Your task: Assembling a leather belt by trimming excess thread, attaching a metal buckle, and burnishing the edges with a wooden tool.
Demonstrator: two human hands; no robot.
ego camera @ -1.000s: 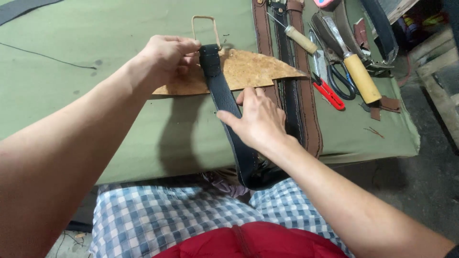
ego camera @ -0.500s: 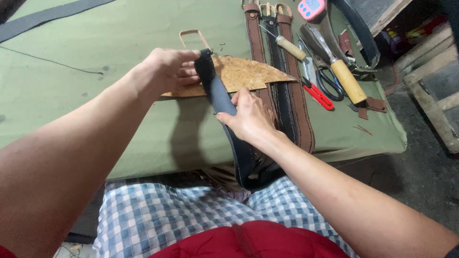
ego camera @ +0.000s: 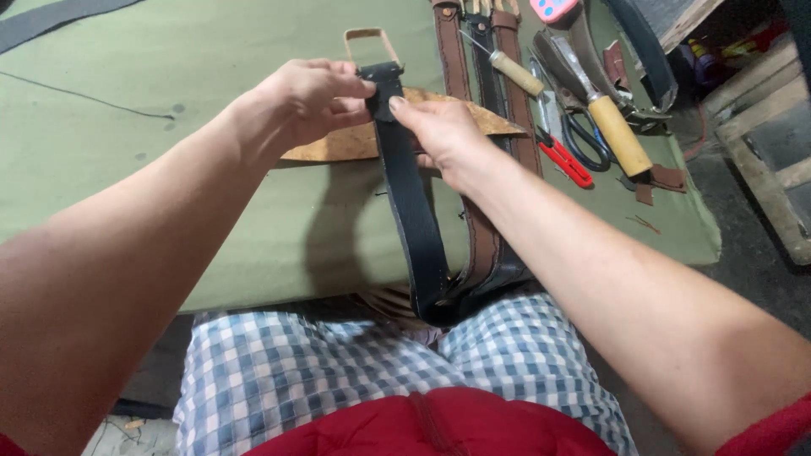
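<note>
The right hand (ego camera: 443, 135) has climbed up the black strap (ego camera: 410, 203); both hands are pinching its end, the left hand (ego camera: 304, 101) at nine o'clock, apparently above the tan leather piece (ego camera: 473, 114) on the green worktop (ego camera: 211, 211).

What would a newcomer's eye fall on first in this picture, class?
First, the black belt, pinched near its top end by the left hand and the right hand at the middle of the green table. Next, the tools at upper right: a wooden-handled knife and red-handled snips beside brown belts.
</note>
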